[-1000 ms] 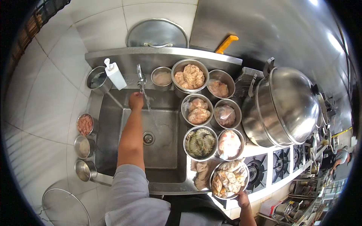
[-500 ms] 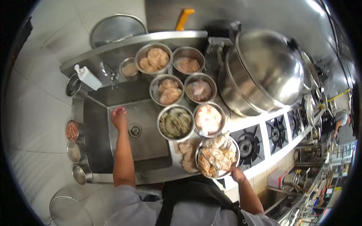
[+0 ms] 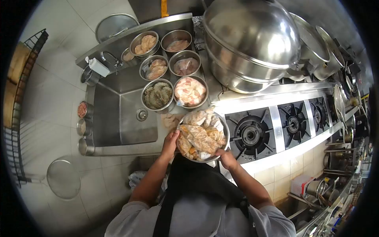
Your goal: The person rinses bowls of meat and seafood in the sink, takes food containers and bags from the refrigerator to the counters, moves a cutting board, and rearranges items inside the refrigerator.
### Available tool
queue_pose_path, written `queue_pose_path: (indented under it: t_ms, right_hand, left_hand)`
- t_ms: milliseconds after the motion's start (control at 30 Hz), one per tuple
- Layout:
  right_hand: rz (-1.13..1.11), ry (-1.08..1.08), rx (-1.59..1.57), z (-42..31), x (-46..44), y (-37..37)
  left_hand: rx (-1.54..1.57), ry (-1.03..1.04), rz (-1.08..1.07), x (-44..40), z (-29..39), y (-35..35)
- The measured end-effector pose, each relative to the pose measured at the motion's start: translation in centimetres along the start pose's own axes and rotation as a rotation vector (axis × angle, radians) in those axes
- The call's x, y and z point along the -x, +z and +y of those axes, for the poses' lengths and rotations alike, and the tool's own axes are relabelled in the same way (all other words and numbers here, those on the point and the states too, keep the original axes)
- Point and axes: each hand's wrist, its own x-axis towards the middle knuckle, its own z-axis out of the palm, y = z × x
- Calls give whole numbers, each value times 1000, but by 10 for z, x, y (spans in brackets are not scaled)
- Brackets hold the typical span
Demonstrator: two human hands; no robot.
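Between my hands is a round metal bowl [image 3: 226, 134] heaped with bagged, orange-brown food [image 3: 199, 136]. My left hand [image 3: 170, 143] grips its left rim, and my right hand [image 3: 226, 158] holds the lower right rim. The bowl is in front of my apron, over the counter's edge. A cloth [image 3: 169, 120] lies on the counter just left of it. Just beyond are a bowl of shrimp-like pieces [image 3: 158, 95] and a bowl of pink and white meat [image 3: 190, 91]. Further back stand several more metal bowls, among them one with pale orange meat [image 3: 145, 44].
The sink [image 3: 126, 114] with a faucet [image 3: 112, 59] lies to the left, a white pump bottle [image 3: 97, 67] at its corner. A large domed steamer [image 3: 248, 43] stands at the back right, behind gas burners [image 3: 250, 135]. A round strainer [image 3: 64, 179] hangs at the lower left.
My left hand has left the sink and now grips the bowl's left rim. The bowl has come in front of my body, off its place beside the other bowls. The faucet's running water has stopped.
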Motion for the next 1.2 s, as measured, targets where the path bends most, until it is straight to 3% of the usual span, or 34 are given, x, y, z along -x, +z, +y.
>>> queue_pose_path:
  t_ms: [100, 233, 333, 467, 700, 800, 900, 1000, 1100, 1200]
  right_hand:
    - [-54, -19, -7, -14, 21, -8]
    - [-132, -84, 171, -45, 51, -18]
    - [-215, -205, 339, -78, 78, -14]
    - [-275, -77, 280, -94, 87, -9]
    - [-260, -35, 198, -94, 62, 25]
    - [-324, -63, 444, -110, 51, 52]
    - [-347, -130, 701, -123, 38, 82]
    - [-326, -134, 866, -130, 24, 116]
    - [-343, -383, 980, -133, 22, 141]
    - [-319, -345, 985, -128, 24, 143]
  left_hand:
    - [476, -81, -218, 25, -4, 21]
    - [730, 46, -382, 65, -8, 52]
    - [738, 143, -293, 89, -8, 75]
    - [641, 123, -212, 110, 4, 81]
    - [478, 129, -48, 108, 20, 49]
    - [517, 126, 29, 102, 12, 25]
    - [776, 136, -118, 91, 16, 9]
    - [1008, 217, -129, 77, 3, -2]
    - [1039, 279, -72, 66, 2, -6]
    - [1068, 279, -118, 60, -7, -22]
